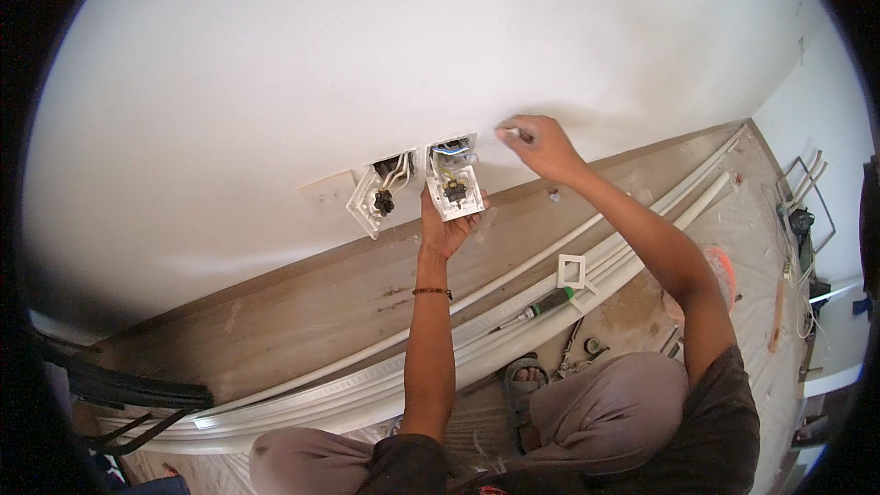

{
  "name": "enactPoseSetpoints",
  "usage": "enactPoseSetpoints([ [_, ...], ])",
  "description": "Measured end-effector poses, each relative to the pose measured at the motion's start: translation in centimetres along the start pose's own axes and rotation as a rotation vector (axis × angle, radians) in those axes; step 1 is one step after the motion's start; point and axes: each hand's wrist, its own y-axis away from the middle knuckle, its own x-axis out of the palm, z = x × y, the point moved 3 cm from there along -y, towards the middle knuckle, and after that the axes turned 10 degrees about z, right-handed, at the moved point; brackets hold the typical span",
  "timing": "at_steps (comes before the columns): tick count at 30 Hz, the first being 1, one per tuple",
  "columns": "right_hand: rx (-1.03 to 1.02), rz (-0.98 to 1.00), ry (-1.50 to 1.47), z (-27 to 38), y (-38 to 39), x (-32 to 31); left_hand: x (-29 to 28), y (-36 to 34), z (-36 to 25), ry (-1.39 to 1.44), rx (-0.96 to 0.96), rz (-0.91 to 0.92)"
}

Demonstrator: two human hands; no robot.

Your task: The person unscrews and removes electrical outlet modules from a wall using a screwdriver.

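My left hand (444,231) supports a white wall socket (442,205) from below and behind, its wired back turned toward me. Wires (449,152) run from that socket into an opening in the wall just above it. To the left, a second white socket (363,204) hangs by its wires from another wall opening (392,167). My right hand (541,147) is raised close to the wall, right of the held socket and apart from it. Its fingers are curled together, slightly blurred; what they may pinch is too small to make out.
A mounted white wall plate (328,192) is at the left. Long white conduit pipes (367,394) lie along the wall's foot, with a green-handled screwdriver (547,303) and a square white frame (572,271) on them. Tape (596,346) and an orange-rimmed bucket (720,268) are nearby.
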Motion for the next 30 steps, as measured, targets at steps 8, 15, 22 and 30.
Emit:
enactPoseSetpoints([
  [8, -0.13, 0.993, 0.221, -11.2, 22.7, 14.1, 0.3, -0.1, 0.3, 0.0, 0.014, 0.009],
  [15, -0.159, 0.883, 0.425, -13.9, 26.6, 17.8, 0.5, -0.1, 0.4, 0.004, 0.043, 0.022],
  [22, 0.001, 1.047, 0.219, -10.2, 23.6, 13.7, 0.2, -0.3, 0.6, 0.015, 0.099, 0.031],
  [30, -0.061, 0.483, 0.095, 3.7, 15.1, -5.3, 0.5, -0.6, 1.2, 0.032, 0.143, -0.006],
])
